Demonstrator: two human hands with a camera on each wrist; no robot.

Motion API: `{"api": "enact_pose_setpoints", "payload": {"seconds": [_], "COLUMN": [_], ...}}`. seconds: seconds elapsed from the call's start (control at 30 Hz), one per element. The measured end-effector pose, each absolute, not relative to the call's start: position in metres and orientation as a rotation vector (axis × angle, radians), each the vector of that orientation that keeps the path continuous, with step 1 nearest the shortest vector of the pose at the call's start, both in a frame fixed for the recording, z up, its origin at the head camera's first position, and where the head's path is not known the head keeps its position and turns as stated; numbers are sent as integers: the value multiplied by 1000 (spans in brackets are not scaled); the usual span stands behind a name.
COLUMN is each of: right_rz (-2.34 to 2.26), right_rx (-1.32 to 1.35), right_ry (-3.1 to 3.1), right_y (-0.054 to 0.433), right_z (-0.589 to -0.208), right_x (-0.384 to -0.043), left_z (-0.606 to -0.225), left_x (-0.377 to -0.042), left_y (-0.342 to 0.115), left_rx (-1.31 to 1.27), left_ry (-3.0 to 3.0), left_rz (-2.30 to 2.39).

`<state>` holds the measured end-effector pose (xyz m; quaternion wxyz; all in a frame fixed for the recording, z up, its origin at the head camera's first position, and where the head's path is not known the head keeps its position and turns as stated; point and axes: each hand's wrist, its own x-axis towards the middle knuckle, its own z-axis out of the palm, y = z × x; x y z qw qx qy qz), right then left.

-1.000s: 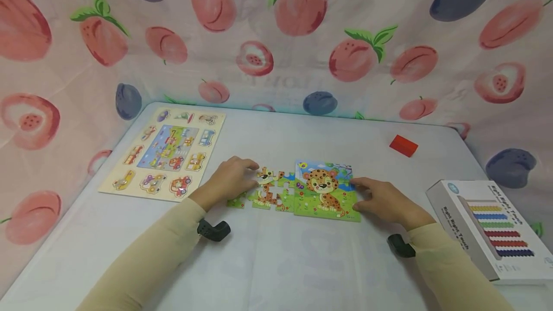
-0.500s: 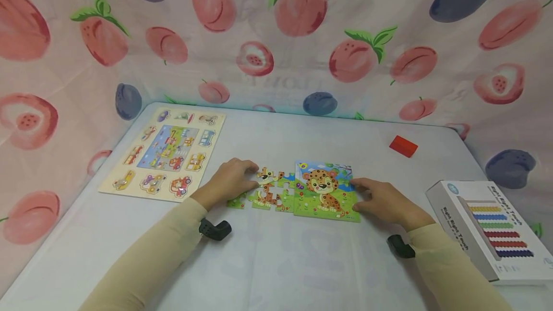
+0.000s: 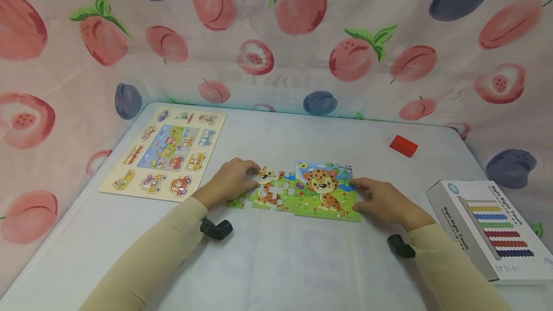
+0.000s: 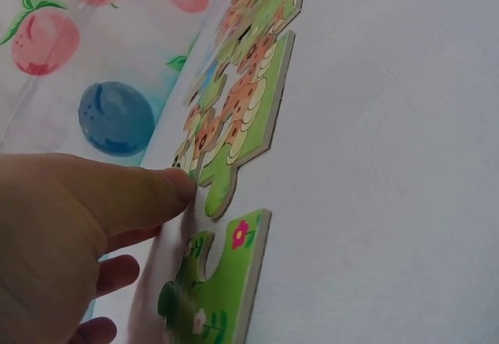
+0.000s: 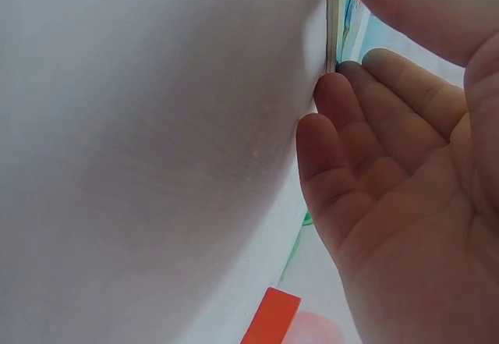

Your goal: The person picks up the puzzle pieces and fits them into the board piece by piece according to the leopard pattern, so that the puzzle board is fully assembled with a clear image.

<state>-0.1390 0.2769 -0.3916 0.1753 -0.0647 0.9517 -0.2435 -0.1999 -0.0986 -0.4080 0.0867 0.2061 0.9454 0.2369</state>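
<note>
Jigsaw pieces showing parts of a spotted leopard lie on the white table with gaps among them. They run up to the left side of a square picture card of a sitting leopard. My left hand has its thumb and index tips at the pieces' left edge; the thumb reaches a leopard-face piece in the left wrist view. A separate green corner piece with a pink flower lies below this hand. My right hand touches the card's right edge with its thumb and fingertips.
A wooden knob puzzle board with vehicles lies at the back left. A red block sits at the back right, and a white box printed with coloured strips is at the right. A fruit-patterned cloth rises behind the table.
The left forearm has shifted very slightly to the right. The pieces, the card and the right hand look the same.
</note>
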Motion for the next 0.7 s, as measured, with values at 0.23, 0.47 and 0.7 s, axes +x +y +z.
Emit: {"api": "enact_pose_setpoints", "payload": {"seconds": [0.23, 0.47, 0.7], "right_rz": [-687, -690, -683], "right_rx": [-184, -186, -181], "right_ry": [2699, 2698, 2697], "right_y": [277, 277, 277], "right_z": [-393, -392, -392], "right_x": [-139, -139, -139], "left_z": [-408, -407, -408], "left_x": [-201, -202, -204], "left_y": [-99, -99, -97], "left_rx": [618, 615, 617], "left_ry": [2819, 2813, 2796], "left_rz": [693, 694, 694]}}
